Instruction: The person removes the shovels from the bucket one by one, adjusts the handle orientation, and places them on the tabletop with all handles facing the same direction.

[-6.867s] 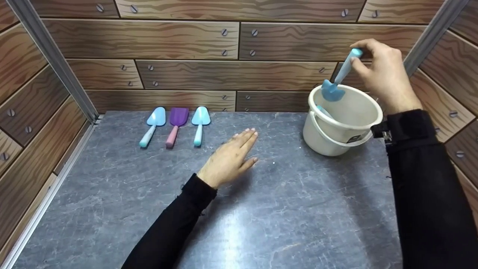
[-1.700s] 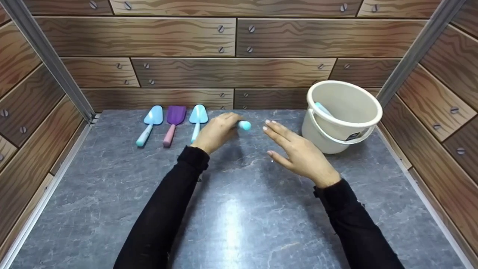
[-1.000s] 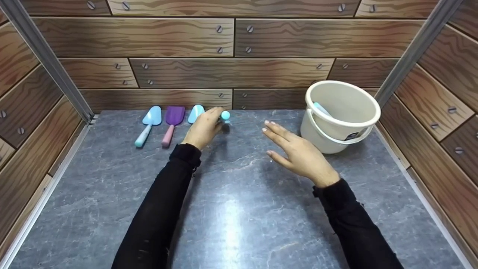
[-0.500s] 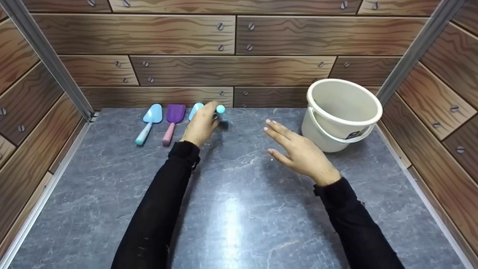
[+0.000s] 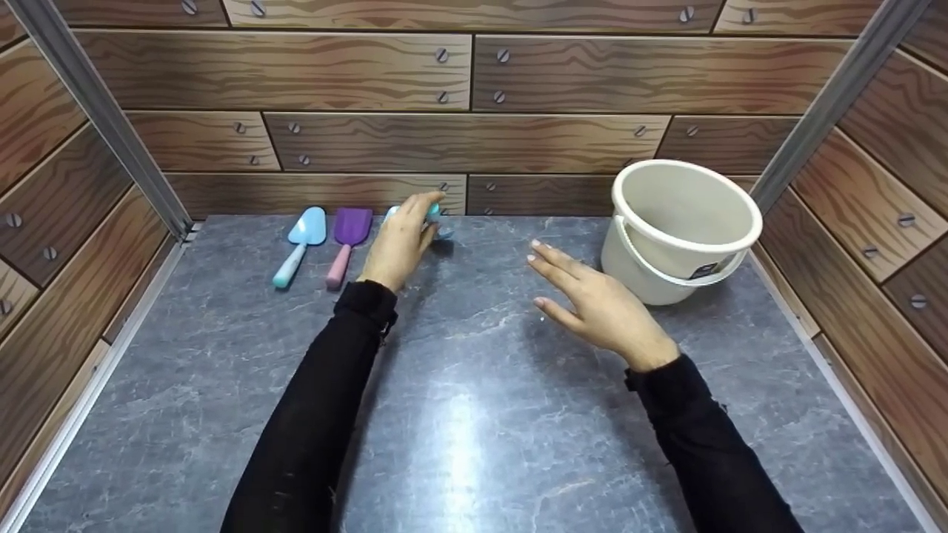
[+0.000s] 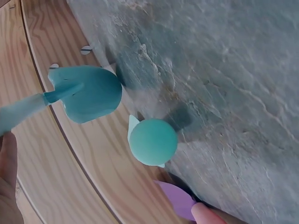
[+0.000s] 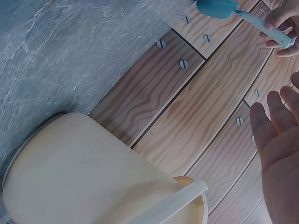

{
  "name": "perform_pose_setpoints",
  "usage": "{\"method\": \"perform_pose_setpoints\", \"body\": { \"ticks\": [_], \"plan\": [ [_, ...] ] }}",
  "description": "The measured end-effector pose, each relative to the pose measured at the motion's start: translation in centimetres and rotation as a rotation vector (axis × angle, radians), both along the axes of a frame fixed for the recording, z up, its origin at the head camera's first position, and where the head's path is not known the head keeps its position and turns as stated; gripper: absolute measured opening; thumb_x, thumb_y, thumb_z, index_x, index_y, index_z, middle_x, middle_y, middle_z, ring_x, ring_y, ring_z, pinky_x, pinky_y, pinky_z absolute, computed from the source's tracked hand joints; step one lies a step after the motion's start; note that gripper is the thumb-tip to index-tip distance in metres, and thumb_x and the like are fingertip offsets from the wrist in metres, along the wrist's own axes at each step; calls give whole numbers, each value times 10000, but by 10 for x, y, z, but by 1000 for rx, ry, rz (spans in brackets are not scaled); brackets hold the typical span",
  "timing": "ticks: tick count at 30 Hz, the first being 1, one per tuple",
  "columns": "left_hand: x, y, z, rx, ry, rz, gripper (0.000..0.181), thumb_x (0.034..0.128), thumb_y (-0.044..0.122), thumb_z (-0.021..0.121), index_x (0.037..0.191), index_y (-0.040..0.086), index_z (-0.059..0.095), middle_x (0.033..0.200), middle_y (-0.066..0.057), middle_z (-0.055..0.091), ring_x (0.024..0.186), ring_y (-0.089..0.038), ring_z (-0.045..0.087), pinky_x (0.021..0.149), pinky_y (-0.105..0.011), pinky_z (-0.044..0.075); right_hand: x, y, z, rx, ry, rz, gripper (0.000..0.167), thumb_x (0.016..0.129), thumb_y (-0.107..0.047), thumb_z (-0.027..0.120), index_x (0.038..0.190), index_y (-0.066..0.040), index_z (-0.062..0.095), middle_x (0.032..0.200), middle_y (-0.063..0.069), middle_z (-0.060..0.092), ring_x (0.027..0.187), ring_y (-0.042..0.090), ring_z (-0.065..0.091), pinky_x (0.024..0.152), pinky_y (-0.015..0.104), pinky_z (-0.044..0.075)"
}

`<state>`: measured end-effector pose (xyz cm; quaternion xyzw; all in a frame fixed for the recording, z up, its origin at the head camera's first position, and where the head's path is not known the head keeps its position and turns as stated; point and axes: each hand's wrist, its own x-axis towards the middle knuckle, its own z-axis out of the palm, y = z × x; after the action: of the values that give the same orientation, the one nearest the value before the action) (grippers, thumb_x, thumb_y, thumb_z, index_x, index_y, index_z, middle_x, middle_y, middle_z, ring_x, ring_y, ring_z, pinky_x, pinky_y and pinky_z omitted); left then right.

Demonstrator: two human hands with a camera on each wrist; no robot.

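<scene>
Farther left than before, the left hand (image 5: 398, 240) is pinching a blue trowel (image 6: 93, 95) near the counter's (image 5: 474, 333) back edge. White bucket (image 5: 644, 281) is standing at right; right hand (image 5: 603, 307), fingers straight, is hovering well apart. Purple scoop (image 5: 349, 231) is lying leftward.

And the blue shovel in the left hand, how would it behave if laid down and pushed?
Probably stiff: the blue shovel sticks out straight from the left hand without sagging. It looks light, pinched by its handle alone. The rounded handle might roll, but the broad blade would likely limit that.
</scene>
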<state>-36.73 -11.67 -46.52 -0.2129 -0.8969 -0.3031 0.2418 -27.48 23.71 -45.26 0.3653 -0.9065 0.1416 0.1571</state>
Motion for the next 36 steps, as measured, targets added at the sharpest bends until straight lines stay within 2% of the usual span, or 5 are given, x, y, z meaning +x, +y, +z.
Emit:
{"method": "perform_pose_setpoints", "body": {
  "ticks": [4,8,18,27,36],
  "plan": [
    [0,0,-2,-15,44,-5,446,1157,51,714,1598,17,647,1568,-198,741,1446,-408,747,1279,-546,612,1,1,0,1,-10,-5,655,1173,-394,739,1739,-106,577,1866,106,505,1657,372,596,1293,615,586],
    [0,0,-6,-46,52,-9,364,1176,63,686,1536,11,682,1526,-206,770,1405,-410,770,1240,-538,641,1,1,0,8,-24,-9,653,1177,-405,730,1742,-115,576,1873,92,495,1660,369,593,1288,616,590],
    [10,4,-14,-184,-11,-71,337,1187,121,683,1481,-41,702,1457,-270,797,1357,-464,797,1163,-551,691,1,0,1,15,-43,-17,662,1180,-429,722,1752,-135,567,1878,73,484,1675,359,578,1317,607,569],
    [16,7,-24,-310,-116,-64,262,1075,12,803,1335,-14,788,1327,-180,867,1243,-407,851,1090,-543,713,0,-1,-2,24,-33,-8,679,1175,-426,734,1764,-143,552,1876,99,488,1720,352,523,1342,614,546],
    [18,10,-31,-367,-151,-83,210,1021,51,885,1212,-6,821,1204,-177,888,1152,-417,867,1001,-573,728,-2,-2,-3,39,-33,-8,666,1181,-451,718,1765,-173,558,1881,85,486,1737,326,504,1336,601,557]
  ]
}}
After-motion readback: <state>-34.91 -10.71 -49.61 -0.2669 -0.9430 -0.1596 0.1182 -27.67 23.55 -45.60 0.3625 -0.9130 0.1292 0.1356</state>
